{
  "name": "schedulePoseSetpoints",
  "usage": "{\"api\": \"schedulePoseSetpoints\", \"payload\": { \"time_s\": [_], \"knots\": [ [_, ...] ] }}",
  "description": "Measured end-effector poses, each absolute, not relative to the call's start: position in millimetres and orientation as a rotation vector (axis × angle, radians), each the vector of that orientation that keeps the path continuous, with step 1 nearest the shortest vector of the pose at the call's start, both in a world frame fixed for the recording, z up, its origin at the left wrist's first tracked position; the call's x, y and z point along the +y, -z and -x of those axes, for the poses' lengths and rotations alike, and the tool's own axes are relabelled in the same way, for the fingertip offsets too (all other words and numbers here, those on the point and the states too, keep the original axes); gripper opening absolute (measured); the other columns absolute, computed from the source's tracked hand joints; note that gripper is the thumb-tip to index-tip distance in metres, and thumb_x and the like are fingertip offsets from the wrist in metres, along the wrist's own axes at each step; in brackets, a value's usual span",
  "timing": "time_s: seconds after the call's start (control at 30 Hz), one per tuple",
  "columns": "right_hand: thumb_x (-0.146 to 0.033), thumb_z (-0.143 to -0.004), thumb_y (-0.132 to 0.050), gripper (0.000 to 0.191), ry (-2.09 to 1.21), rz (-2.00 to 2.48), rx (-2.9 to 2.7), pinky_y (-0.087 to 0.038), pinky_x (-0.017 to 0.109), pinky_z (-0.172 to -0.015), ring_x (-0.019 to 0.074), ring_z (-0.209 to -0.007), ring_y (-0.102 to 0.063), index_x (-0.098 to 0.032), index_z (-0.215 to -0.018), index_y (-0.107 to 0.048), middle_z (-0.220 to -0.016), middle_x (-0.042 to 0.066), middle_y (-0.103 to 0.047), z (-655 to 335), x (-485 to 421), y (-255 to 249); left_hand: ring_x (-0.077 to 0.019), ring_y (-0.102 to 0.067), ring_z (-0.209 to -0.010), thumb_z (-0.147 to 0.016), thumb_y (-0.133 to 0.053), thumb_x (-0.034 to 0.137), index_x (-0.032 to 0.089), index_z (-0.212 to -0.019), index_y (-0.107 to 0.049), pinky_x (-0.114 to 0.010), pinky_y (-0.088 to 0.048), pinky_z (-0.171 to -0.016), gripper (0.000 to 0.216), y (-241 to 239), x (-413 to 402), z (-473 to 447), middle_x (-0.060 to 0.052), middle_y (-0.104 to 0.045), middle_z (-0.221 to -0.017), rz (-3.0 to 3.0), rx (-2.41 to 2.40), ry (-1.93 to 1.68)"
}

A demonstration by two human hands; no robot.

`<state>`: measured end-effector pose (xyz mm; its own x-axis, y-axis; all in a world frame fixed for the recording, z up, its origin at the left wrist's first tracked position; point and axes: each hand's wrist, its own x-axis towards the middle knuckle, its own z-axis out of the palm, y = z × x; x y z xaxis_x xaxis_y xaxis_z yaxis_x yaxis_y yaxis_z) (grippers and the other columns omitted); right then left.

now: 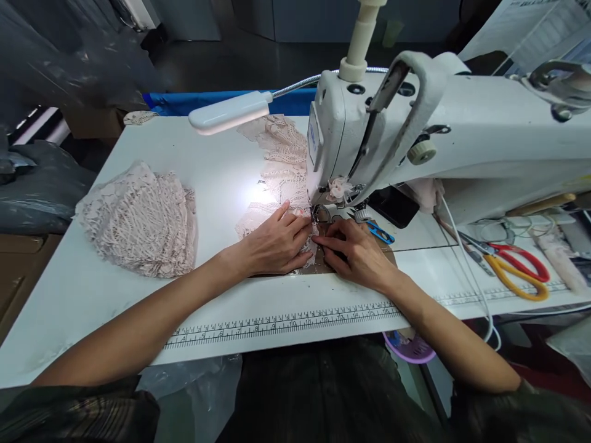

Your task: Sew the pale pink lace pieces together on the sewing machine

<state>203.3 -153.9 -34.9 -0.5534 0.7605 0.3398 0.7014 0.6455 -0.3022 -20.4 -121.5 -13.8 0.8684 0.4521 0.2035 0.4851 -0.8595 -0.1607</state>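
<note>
Pale pink lace fabric [286,160] lies on the machine bed and runs up to the presser foot [316,212] of a white sewing machine [339,117]. My left hand [279,240] rests flat on the lace, just left of the needle area, its fingers stretched out. To the right of the foot, my right hand [353,252] has its thumb and fingers bent together at the lace's edge. The fingertips partly cover the fabric there. A stack of similar lace pieces [143,221] sits on the table to the left.
Blue thread snips [380,232] and a black phone [394,206] lie right of my right hand. Farther right are scissors with red and yellow handles [517,277]. A lit lamp [231,112] hangs over the work. A printed ruler [286,326] follows the table's front edge.
</note>
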Motion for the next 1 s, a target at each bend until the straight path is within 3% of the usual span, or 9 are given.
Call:
{"api": "schedulePoseSetpoints", "payload": {
  "time_s": [0.23,0.53,0.83,1.0],
  "knots": [
    [-0.027,-0.095,-0.049,0.031,-0.179,1.178,-2.459,-0.043,0.043,-0.083,0.0258,-0.099,-0.052,-0.023,-0.118,-0.069,-0.108,0.013,-0.06,-203.9,-151.9,36.1,-0.0271,-0.06,-0.1,-0.097,-0.043,0.04,0.004,-0.119,-0.06,-0.058,-0.04,-0.106,0.045,19.6,-118.5,21.9,-0.019,-0.061,-0.122,2.844,-0.742,0.307],
    [-0.023,-0.093,-0.048,0.033,-0.106,1.196,-2.468,-0.047,0.04,-0.081,0.0252,-0.094,-0.053,-0.017,-0.119,-0.068,-0.102,0.016,-0.059,-198.8,-148.5,34.0,-0.0291,-0.057,-0.105,-0.096,-0.043,0.039,0.005,-0.118,-0.059,-0.055,-0.041,-0.103,0.044,19.7,-116.3,19.6,-0.02,-0.058,-0.126,2.857,-0.862,0.3],
    [-0.019,-0.093,-0.044,0.035,-0.025,1.343,-2.581,-0.048,0.039,-0.077,0.026,-0.088,-0.053,-0.015,-0.12,-0.066,-0.097,0.018,-0.059,-190.1,-142.6,25.6,-0.0289,-0.056,-0.096,-0.096,-0.042,0.04,0.001,-0.121,-0.057,-0.05,-0.045,-0.094,0.049,20.6,-118.1,10.6,-0.019,-0.062,-0.106,2.824,-1.019,0.292],
    [-0.02,-0.093,-0.044,0.036,-0.06,1.421,-2.61,-0.048,0.04,-0.076,0.028,-0.09,-0.056,-0.013,-0.122,-0.064,-0.102,0.021,-0.06,-187.8,-141.9,23.2,-0.0292,-0.055,-0.096,-0.097,-0.04,0.039,0.001,-0.12,-0.057,-0.047,-0.046,-0.088,0.047,27.3,-123.4,2.5,-0.019,-0.062,-0.106,2.747,-1.134,0.373]
  ]
}}
